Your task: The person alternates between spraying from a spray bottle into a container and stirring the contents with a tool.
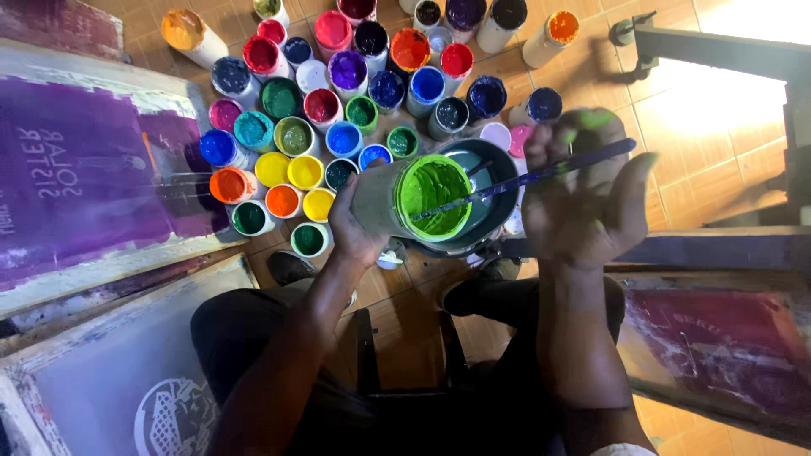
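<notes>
while the left hand (359, 230) wraps its fingers around the green paint jar (414, 198), tipped on its side with the mouth facing right over a dark bowl (498, 181), the right hand (587, 198) pinches a blue stick (541, 173) between thumb and fingers. stick's long axis runs from upper right down-left into the jar mouth. many open paint pots (338, 101) crowd the floor beyond.

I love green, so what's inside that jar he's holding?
Thick bright green paint fills the tipped jar held by the left hand. A blue stick pokes in. The jar's bottom is hidden under paint.
</notes>
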